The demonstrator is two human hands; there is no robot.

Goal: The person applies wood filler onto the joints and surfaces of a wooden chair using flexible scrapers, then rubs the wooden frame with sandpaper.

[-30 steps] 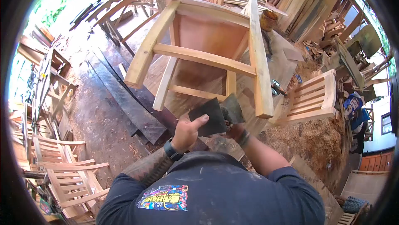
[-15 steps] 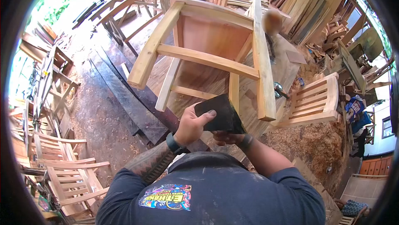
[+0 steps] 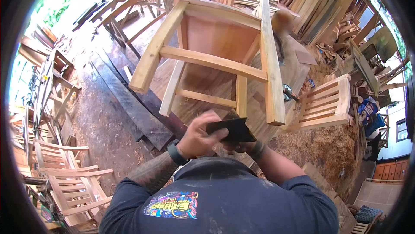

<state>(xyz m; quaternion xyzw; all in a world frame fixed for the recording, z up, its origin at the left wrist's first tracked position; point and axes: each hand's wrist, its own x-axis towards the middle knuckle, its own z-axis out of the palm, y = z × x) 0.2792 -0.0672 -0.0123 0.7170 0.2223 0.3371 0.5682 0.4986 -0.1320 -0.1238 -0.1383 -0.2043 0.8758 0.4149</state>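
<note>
A dark, thin sheet (image 3: 232, 129), bent or folded, is between my two hands in front of my chest. My left hand (image 3: 199, 137) grips its left side, the thumb lying across the near face. Below the sheet's right part, my right hand (image 3: 238, 147) has its fingers closed on it, partly hidden by it. Just beyond my hands a pale wooden chair frame (image 3: 216, 63) lies tipped over, with its legs and crossbars towards me and the reddish seat panel (image 3: 216, 37) behind them.
The chair frame rests on a wooden tabletop (image 3: 259, 100). Dark boards (image 3: 129, 100) lie at the left. To the right are a slatted chair back (image 3: 322, 102), a round tool (image 3: 287, 92), a blurred brown container (image 3: 282, 21) and sawdust (image 3: 320, 147). More chairs (image 3: 78, 186) stand lower left.
The dark sheet has tilted from facing up to a flatter, folded pose and come slightly nearer my chest. My left hand has turned with it, its fingers now over the top edge.
</note>
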